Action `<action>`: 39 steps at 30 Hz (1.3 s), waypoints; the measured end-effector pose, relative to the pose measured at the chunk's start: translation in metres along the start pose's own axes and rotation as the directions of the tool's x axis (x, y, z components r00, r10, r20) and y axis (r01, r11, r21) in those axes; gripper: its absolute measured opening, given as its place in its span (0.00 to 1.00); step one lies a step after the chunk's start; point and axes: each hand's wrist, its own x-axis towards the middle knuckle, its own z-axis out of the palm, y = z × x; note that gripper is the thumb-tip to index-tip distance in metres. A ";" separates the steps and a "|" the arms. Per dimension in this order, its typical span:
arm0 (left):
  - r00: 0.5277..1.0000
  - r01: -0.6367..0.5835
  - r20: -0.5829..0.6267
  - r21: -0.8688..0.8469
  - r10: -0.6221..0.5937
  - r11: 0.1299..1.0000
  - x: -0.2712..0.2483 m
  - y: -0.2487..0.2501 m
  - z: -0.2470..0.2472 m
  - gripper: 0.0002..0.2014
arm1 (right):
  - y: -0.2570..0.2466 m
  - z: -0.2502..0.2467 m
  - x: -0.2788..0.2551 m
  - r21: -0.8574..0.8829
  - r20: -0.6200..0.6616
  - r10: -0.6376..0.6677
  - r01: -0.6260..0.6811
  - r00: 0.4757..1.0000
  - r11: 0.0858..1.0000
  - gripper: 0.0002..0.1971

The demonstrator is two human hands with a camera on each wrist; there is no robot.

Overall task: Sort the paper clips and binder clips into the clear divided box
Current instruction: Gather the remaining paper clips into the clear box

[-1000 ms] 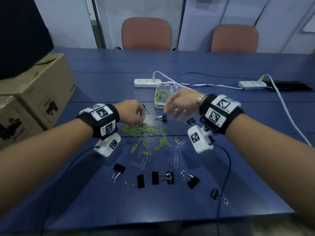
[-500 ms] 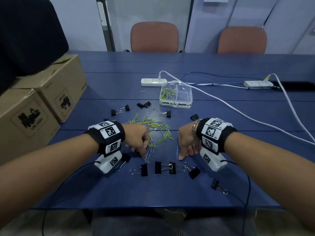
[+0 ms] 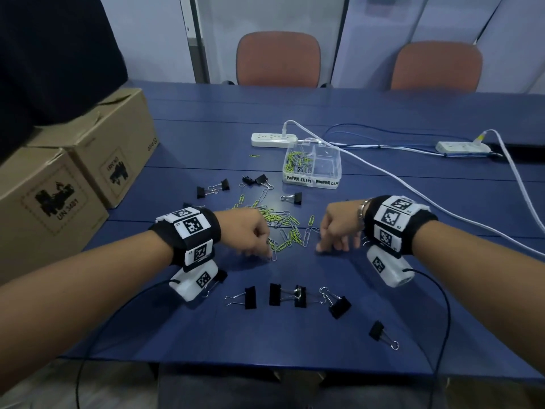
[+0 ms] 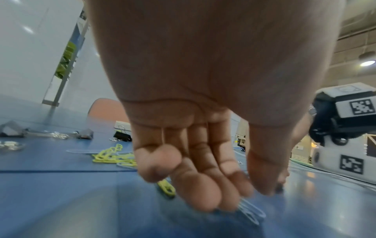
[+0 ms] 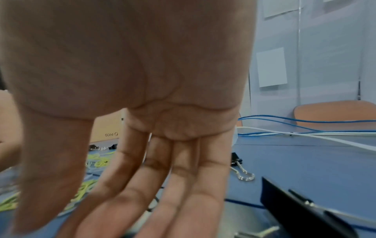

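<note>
L hand (image 3: pixel 249 231) & R hand (image 3: pixel 339 228) lowered (fingers down).

On the blue worktop (image 3: pixel 383 320), the left hand (image 3: pixel 244 231) and right hand (image 3: pixel 339 228) reach down, fingers at either edge of a heap of paper clips (image 3: pixel 283 222), with binder clips (image 3: pixel 295 296) in front and the box (image 3: pixel 312 166), its left compartment holding paper clips, behind.

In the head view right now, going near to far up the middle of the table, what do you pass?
Row of black binder clips → loose pile of paper clips → single binder clip → clear divided box → white power strip → orange chair.
</note>
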 end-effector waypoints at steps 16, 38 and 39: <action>0.873 0.307 -0.401 0.007 -0.279 0.952 0.014 -0.043 -0.025 0.20 | -0.019 -0.016 0.028 -0.022 -0.350 -0.086 0.083 0.933 0.996 0.09; 0.919 0.301 -0.262 -0.022 -0.296 0.953 0.057 -0.020 -0.020 0.25 | -0.050 -0.006 0.043 -0.141 -0.240 -0.116 0.083 0.964 0.986 0.24; 0.923 0.294 -0.252 -0.029 -0.291 0.955 0.056 -0.021 -0.020 0.28 | -0.050 -0.005 0.043 -0.160 -0.218 -0.123 0.089 0.968 0.983 0.30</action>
